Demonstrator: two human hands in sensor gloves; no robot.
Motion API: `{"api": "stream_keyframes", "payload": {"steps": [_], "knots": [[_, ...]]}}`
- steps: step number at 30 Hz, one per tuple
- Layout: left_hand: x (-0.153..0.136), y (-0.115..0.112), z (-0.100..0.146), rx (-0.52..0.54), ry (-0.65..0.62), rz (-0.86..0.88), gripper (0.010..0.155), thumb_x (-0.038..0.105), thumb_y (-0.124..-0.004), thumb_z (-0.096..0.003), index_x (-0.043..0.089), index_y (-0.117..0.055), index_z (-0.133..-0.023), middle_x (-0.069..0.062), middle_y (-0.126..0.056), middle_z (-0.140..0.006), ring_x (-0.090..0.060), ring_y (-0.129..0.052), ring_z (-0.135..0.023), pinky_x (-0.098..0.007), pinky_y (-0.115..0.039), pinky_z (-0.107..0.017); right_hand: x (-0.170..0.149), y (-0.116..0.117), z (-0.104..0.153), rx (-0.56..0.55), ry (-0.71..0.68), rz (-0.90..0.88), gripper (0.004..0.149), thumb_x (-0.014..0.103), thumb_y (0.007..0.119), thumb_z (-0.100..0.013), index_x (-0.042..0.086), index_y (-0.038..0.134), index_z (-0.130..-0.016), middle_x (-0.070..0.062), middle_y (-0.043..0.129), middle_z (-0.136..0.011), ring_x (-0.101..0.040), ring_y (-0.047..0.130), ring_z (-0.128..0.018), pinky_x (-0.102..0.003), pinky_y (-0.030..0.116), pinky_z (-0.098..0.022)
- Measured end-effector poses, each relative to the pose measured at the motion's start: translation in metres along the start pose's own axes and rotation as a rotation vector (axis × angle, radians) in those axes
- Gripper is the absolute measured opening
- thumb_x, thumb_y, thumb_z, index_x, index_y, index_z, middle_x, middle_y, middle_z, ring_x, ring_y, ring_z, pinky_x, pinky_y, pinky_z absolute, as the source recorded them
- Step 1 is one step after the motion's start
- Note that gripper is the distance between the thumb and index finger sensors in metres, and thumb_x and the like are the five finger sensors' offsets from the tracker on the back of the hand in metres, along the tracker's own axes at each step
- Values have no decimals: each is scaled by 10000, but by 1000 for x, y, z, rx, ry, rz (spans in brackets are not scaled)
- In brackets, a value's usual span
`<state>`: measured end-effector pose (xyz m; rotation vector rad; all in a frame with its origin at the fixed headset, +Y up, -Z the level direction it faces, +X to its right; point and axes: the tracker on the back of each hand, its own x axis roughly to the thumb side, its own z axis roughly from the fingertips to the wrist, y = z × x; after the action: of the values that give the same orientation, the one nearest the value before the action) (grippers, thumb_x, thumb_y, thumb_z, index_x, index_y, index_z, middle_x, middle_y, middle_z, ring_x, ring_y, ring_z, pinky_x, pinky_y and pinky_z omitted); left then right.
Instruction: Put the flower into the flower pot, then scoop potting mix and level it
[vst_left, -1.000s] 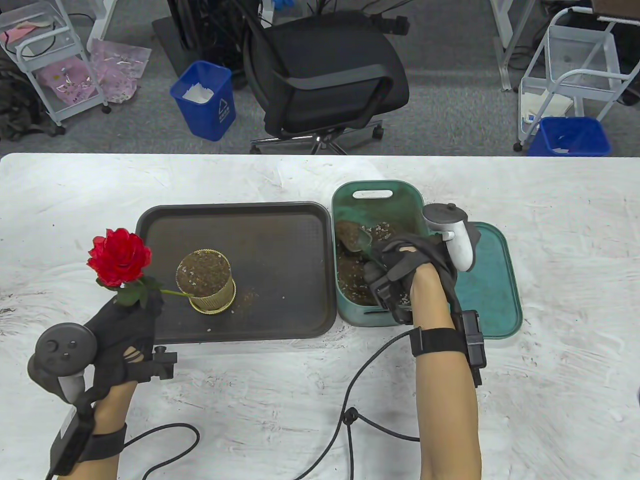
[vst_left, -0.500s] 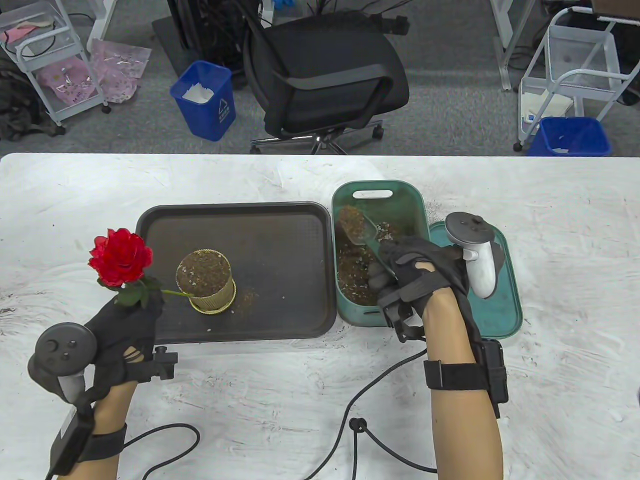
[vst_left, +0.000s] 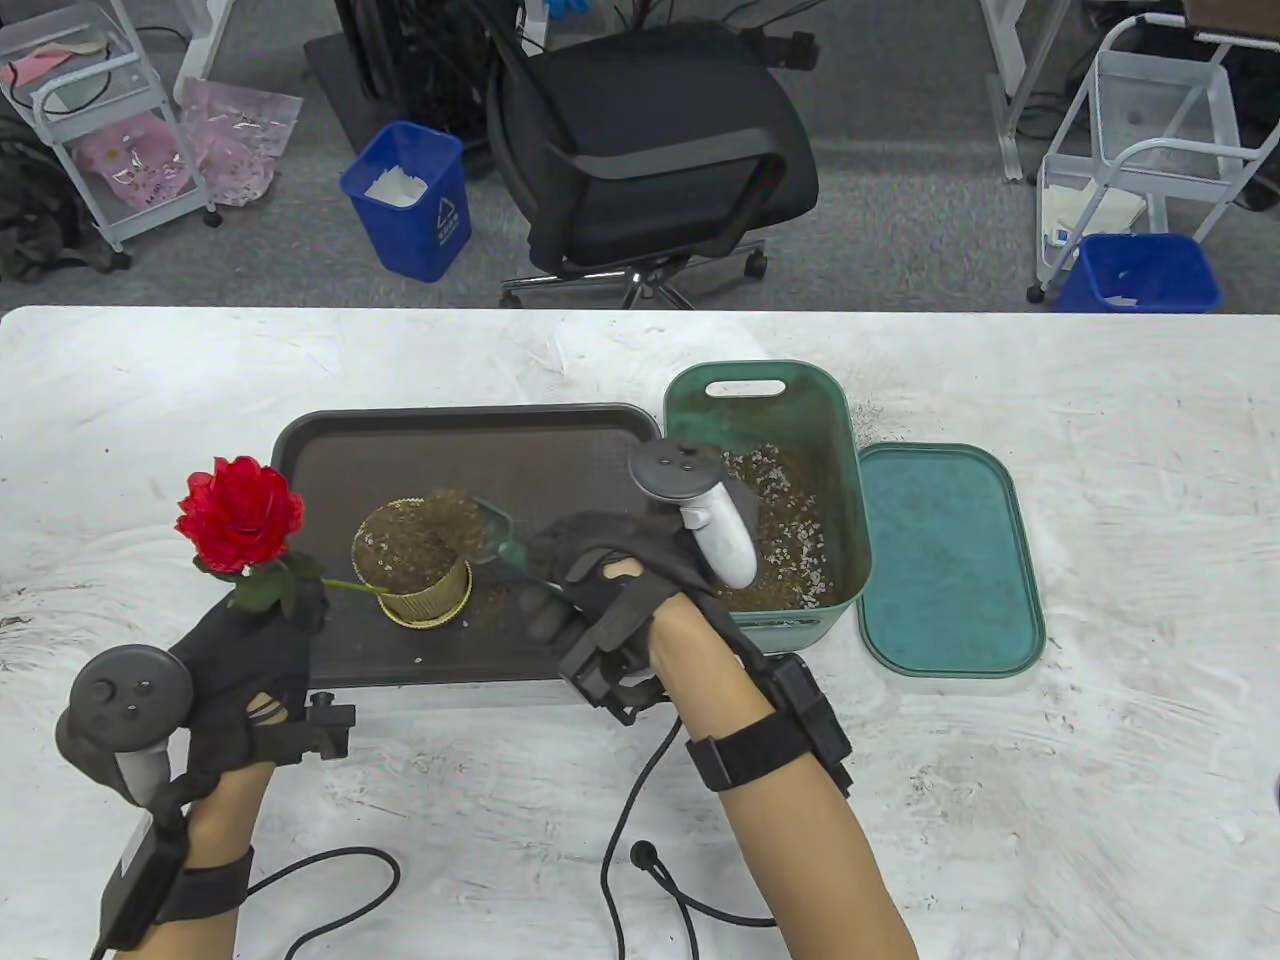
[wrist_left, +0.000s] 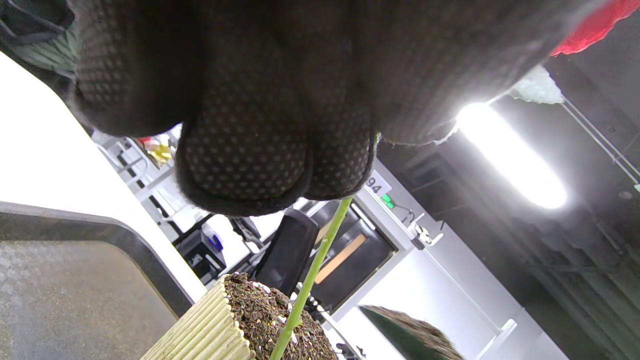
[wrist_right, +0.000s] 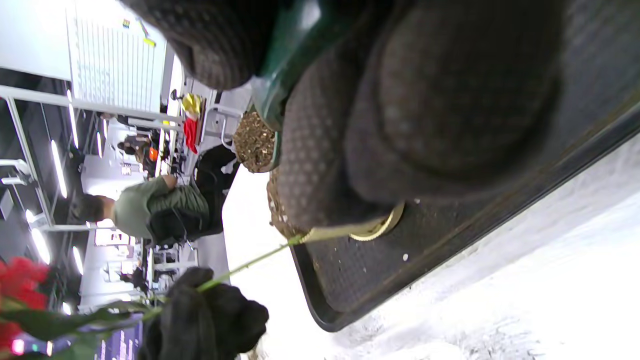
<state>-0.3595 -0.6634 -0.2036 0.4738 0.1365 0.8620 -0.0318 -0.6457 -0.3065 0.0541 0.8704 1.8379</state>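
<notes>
A red rose (vst_left: 240, 515) leans to the left, its green stem (vst_left: 345, 587) running into the soil of the ribbed yellow pot (vst_left: 425, 598) on the dark tray (vst_left: 560, 480). My left hand (vst_left: 285, 610) pinches the stem just under the leaves; the left wrist view shows the stem (wrist_left: 312, 275) leaving my fingertips and entering the pot (wrist_left: 210, 330). My right hand (vst_left: 550, 590) grips the handle of a green scoop (vst_left: 490, 530), which holds potting mix above the pot's right rim. In the right wrist view the scoop (wrist_right: 287, 50) passes between my fingers.
A green bin (vst_left: 845, 480) with potting mix stands right of the tray, its lid (vst_left: 945, 560) flat beside it. Spilled mix lies on the tray by the pot. Glove cables trail over the white table (vst_left: 1100, 750) near its front edge.
My right hand lifted the loaded scoop out of the green bin and carried it left to above the pot. The left hand and the rose have stayed in place.
</notes>
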Motion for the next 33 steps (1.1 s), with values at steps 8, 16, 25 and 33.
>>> {"api": "stream_keyframes", "payload": {"steps": [8,16,25,33], "knots": [[0,0,0,2,1,-3,423,471,-924,-411,212,-990,-738,44,-1074,-571,-196,-1156,-347,-362,-963,-338,18,22,-11,-233,-45,263,503,328,778,-442,36,752,-851,-175,985,-600,-254,1076,-203,-356,954,-70],[0,0,0,1,2,0,423,472,-923,-412,213,-987,-741,45,-1073,-573,-196,-1156,-348,-362,-963,-340,36,42,7,-452,-194,573,487,348,831,-418,68,815,-815,-155,1018,-549,-239,1059,-144,-344,930,-26],[-1,0,0,3,1,-4,423,472,-923,-411,212,-989,-738,46,-1073,-573,-196,-1156,-348,-363,-963,-338,46,59,15,-548,-260,746,502,336,829,-414,74,786,-840,-156,1003,-605,-265,1065,-222,-376,941,-91],[0,0,0,1,2,0,422,472,-923,-412,214,-987,-740,46,-1072,-573,-195,-1156,-349,-362,-963,-339,49,75,12,-636,-317,965,521,308,835,-405,90,759,-872,-155,982,-675,-299,1068,-329,-419,950,-179]]}}
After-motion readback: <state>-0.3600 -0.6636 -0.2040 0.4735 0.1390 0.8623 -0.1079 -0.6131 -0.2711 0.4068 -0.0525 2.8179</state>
